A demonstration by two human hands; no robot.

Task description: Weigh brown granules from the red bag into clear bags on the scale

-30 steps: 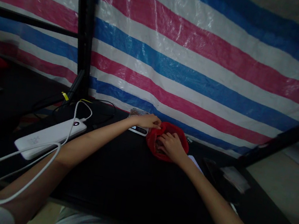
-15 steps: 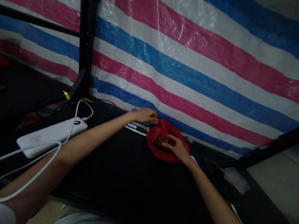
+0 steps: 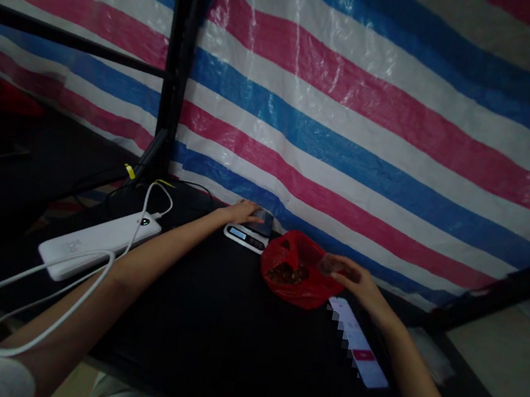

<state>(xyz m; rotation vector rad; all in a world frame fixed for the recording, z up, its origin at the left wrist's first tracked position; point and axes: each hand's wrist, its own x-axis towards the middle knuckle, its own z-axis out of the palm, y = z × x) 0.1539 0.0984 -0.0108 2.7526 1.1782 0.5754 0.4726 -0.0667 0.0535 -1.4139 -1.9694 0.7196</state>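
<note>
My left hand (image 3: 243,212) rests with fingers stretched out over the dark platform of a small white digital scale (image 3: 245,239), whose display is lit. Right of the scale stands an open red plastic bag (image 3: 295,290) holding small brown pieces. My right hand (image 3: 352,281) is at the bag's right rim, its fingers pinched on a small clear plastic bag (image 3: 332,264); what this bag contains is too dim to tell. Below my right hand lies a phone (image 3: 360,344) with a bright screen.
On the left of the black table (image 3: 204,330) lies a white power bank (image 3: 101,245), its white cable (image 3: 96,296) looping across my left forearm. A black metal post (image 3: 178,64) rises behind. Striped plastic sheeting (image 3: 360,106) hangs along the back.
My right hand has come out of the red bag and moved right, with the clear plastic bag in its fingers. My left hand has lowered onto the scale. The view has shifted, uncovering the phone.
</note>
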